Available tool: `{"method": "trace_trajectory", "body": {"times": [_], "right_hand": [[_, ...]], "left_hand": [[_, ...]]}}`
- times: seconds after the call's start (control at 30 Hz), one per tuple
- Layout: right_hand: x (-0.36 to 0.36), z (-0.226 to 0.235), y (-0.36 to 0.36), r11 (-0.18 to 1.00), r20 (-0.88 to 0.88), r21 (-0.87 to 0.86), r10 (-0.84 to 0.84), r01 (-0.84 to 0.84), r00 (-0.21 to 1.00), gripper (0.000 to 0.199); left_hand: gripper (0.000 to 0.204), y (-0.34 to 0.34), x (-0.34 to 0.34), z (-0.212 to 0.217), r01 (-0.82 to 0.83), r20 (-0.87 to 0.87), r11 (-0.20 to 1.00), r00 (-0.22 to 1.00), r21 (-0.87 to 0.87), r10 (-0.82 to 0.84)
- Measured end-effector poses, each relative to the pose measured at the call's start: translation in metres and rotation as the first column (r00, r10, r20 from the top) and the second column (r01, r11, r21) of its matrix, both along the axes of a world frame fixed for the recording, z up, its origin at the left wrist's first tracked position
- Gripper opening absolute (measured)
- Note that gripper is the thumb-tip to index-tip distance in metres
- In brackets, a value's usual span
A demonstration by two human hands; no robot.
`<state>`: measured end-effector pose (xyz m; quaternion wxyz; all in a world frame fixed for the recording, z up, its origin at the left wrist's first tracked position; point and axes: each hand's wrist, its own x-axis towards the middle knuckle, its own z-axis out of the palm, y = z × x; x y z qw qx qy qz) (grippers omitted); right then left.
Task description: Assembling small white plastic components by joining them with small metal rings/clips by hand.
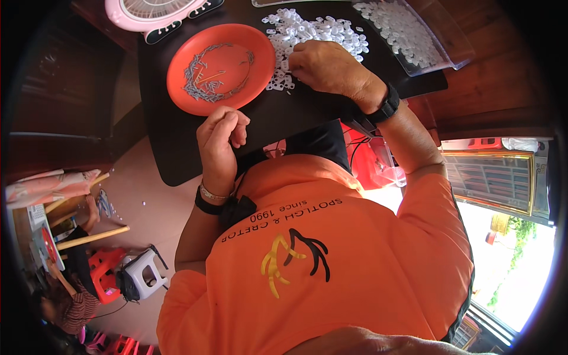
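My right hand (325,68) is at the left side of a loose pile of small white plastic pieces (322,28) on the dark table. Its fingers are bent together at the pieces, and what lies between the fingertips is hidden. My left hand (222,137) hovers at the table's near edge, just below an orange plate (260,56). Its fingers are curled with the thumb against them; anything held there is too small to make out. Several thin grey screws or pins (207,92) lie in a ring and a small heap on the plate.
A clear plastic bin (441,35) of white pieces stands at the back right. A pink fan (157,9) is at the back left of the black table (171,151). Another person (80,307) is at the lower left, near red and white stools (142,275).
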<state>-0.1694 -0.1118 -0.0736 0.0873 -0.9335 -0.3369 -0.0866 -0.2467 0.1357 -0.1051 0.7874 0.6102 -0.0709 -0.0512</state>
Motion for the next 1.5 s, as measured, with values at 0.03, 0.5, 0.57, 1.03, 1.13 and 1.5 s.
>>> {"method": "trace_trajectory", "body": {"times": [0.03, 0.5, 0.57, 1.03, 1.13, 1.5], "right_hand": [[0.0, 0.0, 0.001, 1.0, -0.001, -0.001, 0.006, -0.006, 1.0, 0.009], [-0.018, 0.026, 0.032, 0.748, -0.775, 0.575, 0.368, 0.331, 0.514, 0.015], [-0.023, 0.025, 0.04, 0.791, -0.748, 0.548, 0.319, 0.271, 0.582, 0.015], [-0.042, 0.034, 0.08, 0.886, -0.571, 0.431, 0.121, 0.171, 0.812, 0.013], [-0.031, 0.033, 0.085, 0.855, -0.551, 0.497, 0.178, 0.15, 0.815, 0.013], [0.038, 0.002, 0.108, 0.997, -0.196, 0.064, 0.057, -0.045, 0.979, 0.017]], "left_hand": [[0.025, 0.0, 0.0, 0.001, -0.006, -0.001, 1.0, 1.0, -0.001, 0.006], [0.023, -0.008, 0.002, 0.02, 0.147, 0.023, 0.986, 0.989, 0.084, -0.149], [0.023, -0.01, 0.002, 0.021, 0.14, 0.045, 0.987, 0.989, 0.079, -0.144], [0.02, 0.008, -0.002, 0.006, 0.111, 0.039, 0.991, 0.993, 0.073, -0.114], [0.02, 0.015, -0.002, 0.005, 0.042, 0.036, 0.999, 0.998, 0.014, -0.042], [0.016, 0.03, -0.001, 0.001, -0.063, 0.012, 0.998, 0.998, -0.017, 0.063]]}}
